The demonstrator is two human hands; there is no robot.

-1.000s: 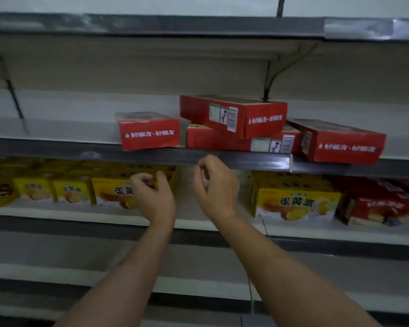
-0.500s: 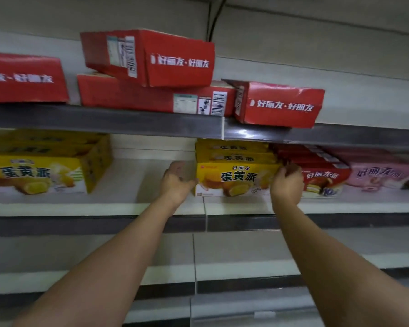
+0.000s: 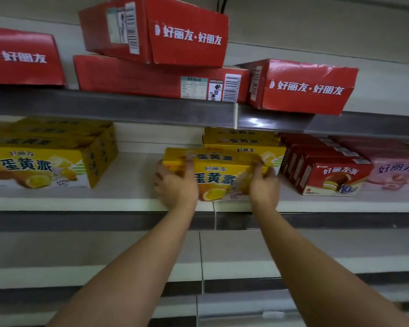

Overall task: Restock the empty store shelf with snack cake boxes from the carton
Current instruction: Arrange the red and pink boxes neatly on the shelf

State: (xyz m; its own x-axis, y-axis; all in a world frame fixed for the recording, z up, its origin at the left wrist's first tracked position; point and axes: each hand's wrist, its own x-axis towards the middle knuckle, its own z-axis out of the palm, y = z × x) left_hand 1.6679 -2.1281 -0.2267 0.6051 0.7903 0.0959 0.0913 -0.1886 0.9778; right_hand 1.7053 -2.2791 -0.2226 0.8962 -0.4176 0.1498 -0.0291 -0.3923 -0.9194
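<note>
A yellow snack cake box (image 3: 216,174) stands at the front of the middle shelf (image 3: 104,204), tilted a little toward me. My left hand (image 3: 176,186) grips its left end, fingers curled over the top corner. My right hand (image 3: 263,185) grips its right end in the same way. Behind it more yellow boxes (image 3: 242,140) stand in a row toward the back. Another group of yellow boxes (image 3: 45,159) fills the left of the same shelf, with a bare gap between the two groups.
Red snack cake boxes (image 3: 326,171) and a pink one (image 3: 397,173) stand right of the held box. Large red cartons (image 3: 156,31) lie stacked on the upper shelf (image 3: 109,107), one (image 3: 302,87) overhanging its edge. Lower white shelves (image 3: 234,267) run below my arms.
My hands went from idle in front of the shelf to the front yellow box on the middle shelf. They now grip both its ends, and it has come forward and left. The view has closed in.
</note>
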